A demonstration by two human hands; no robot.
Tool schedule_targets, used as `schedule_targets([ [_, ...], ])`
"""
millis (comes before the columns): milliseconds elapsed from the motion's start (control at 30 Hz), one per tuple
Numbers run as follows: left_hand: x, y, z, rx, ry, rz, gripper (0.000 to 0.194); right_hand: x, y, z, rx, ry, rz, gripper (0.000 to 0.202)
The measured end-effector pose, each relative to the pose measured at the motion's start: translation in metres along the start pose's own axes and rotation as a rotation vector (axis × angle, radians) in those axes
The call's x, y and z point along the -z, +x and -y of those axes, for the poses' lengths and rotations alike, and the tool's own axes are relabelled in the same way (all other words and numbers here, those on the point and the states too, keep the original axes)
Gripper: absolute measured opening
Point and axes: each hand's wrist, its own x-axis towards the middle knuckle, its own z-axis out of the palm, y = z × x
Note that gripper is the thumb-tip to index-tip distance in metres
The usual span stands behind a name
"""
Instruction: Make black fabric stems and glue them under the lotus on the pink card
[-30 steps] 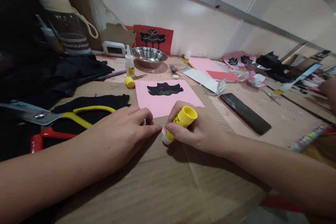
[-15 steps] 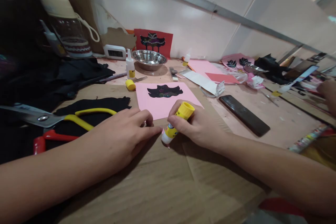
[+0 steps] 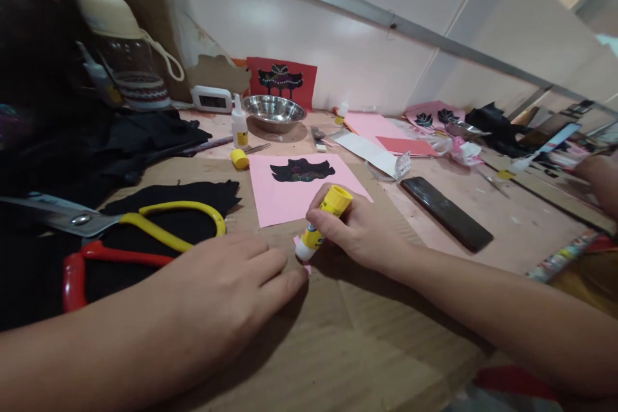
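**Light strokes, scrap pinned flat**

Your right hand (image 3: 362,228) grips the glue stick (image 3: 313,239) between thumb and fingers, its white end tilted down onto the small pink scrap (image 3: 308,267) at the centre of the frame. Your left hand (image 3: 232,296) lies palm down on the cardboard (image 3: 357,341), fingers curled and close together, fingertips just beside the scrap; whether they pinch or press it, you cannot tell from here.

So small a piece could drag or curl under the stick: pin one edge with a fingertip, then stroke lightly outward from it, covering the corners thinly. Mind stray glue near the pink sheet (image 3: 270,203), upper centre, with its black cutout (image 3: 302,170). The yellow cap (image 3: 239,158) lies just off that sheet's left corner.
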Motion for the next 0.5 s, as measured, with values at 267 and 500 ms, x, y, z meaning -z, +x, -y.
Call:
schedule_targets([
  [267, -0.0049, 0.0024, -0.0052, 0.002, 0.011, 0.080, 0.052, -0.0003, -0.0029, 0.0070, 0.013, 0.037, 0.040, 0.024],
  [500, -0.0033, 0.0038, -0.0075, 0.052, 0.006, 0.151, 0.052, -0.0022, -0.0016, -0.0012, 0.089, 0.113, 0.087, 0.021],
])
